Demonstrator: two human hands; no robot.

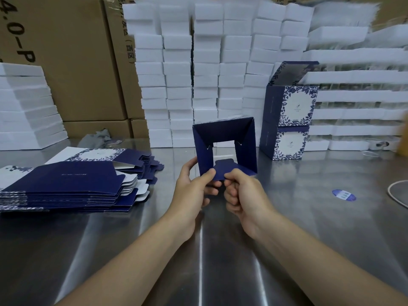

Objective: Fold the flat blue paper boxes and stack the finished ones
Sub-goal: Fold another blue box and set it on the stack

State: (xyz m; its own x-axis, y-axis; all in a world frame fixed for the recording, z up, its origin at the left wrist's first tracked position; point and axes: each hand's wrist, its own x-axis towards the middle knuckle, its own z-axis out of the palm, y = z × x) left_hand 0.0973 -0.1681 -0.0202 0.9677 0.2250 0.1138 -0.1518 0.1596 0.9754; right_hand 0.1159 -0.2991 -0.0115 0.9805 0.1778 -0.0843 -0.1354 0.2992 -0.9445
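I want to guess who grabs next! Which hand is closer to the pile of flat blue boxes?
Left. The left hand pinches the half-folded box, just to the right of the flat pile; the right hand pinches the same box, farther right.

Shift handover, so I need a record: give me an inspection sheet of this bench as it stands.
Surface: steel table, glossy with reflections.
Job's things: half-folded box held up; pile of flat boxes at left; two finished boxes stacked at right, top lid open.
Clutter: blue sticker on the table at right; crumpled grey bag at back left.
Hands: left hand and right hand both pinch the box's lower flap.
Cables: pale cord at right edge.
Surroundings: white foam stacks and cardboard cartons behind.
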